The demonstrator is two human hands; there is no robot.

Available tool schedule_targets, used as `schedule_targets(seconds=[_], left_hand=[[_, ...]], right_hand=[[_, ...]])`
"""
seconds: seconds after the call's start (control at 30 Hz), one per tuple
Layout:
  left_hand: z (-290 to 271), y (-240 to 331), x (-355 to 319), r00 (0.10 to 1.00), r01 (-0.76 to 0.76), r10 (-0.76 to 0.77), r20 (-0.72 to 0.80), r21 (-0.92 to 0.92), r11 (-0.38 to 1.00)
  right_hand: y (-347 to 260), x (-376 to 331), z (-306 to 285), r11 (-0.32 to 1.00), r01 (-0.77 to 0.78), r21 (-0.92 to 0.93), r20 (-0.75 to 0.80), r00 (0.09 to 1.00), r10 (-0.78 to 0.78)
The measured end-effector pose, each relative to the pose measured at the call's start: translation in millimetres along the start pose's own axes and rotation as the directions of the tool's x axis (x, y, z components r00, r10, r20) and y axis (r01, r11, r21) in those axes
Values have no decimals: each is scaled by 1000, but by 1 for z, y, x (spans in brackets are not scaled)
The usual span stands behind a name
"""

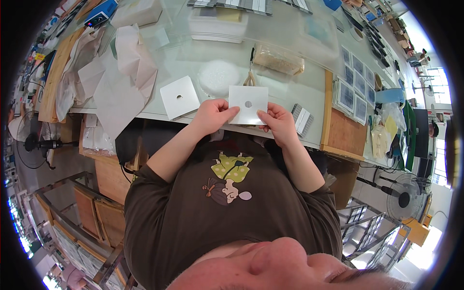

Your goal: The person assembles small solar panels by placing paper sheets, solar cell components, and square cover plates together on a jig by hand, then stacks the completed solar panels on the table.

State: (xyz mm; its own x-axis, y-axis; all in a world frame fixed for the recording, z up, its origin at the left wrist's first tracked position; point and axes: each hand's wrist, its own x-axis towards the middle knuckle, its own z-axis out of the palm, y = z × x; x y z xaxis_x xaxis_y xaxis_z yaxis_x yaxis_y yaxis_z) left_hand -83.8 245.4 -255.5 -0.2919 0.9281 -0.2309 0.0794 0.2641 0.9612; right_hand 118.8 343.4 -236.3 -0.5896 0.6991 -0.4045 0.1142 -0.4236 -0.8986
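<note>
Between my two hands I hold a white square sheet (240, 95) with a small round grey spot at its middle; whether that spot is a hole I cannot tell. My left hand (215, 115) pinches its left lower edge, thumb on top. At the right lower corner, my right hand (279, 121) grips it between thumb and curled fingers. A second white square (182, 104) with a small dark slot or hole lies on the table, left of my left hand. Just behind the held sheet are a round white translucent pad (219, 76) and tweezers or pliers with tan handles (249, 79).
A clear-wrapped tan block (279, 59) sits beyond my hands. Crumpled white paper (121, 92) covers the left side. A small striped stack (302, 119) lies near the table's front edge, right of my right hand. Dark rectangular pieces (355, 79) stand in rows at the right.
</note>
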Motion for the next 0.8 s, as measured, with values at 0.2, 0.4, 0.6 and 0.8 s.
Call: schedule_targets(seconds=[0.2, 0.4, 0.6, 0.8], left_hand=[[5, -8, 3, 997, 76, -78, 28, 74, 994], [6, -8, 3, 994, 108, -109, 4, 128, 986], [7, -7, 2, 991, 128, -130, 6, 137, 982], [7, -8, 2, 992, 125, -125, -15, 195, 973]], right_hand=[[24, 10, -12, 957, 93, -274, -124, 984, -131], [27, 10, -12, 960, 127, -251, -133, 977, -164], [30, 10, -13, 951, 123, -284, -147, 974, -170], [31, 8, -11, 931, 142, -336, -149, 968, -202]])
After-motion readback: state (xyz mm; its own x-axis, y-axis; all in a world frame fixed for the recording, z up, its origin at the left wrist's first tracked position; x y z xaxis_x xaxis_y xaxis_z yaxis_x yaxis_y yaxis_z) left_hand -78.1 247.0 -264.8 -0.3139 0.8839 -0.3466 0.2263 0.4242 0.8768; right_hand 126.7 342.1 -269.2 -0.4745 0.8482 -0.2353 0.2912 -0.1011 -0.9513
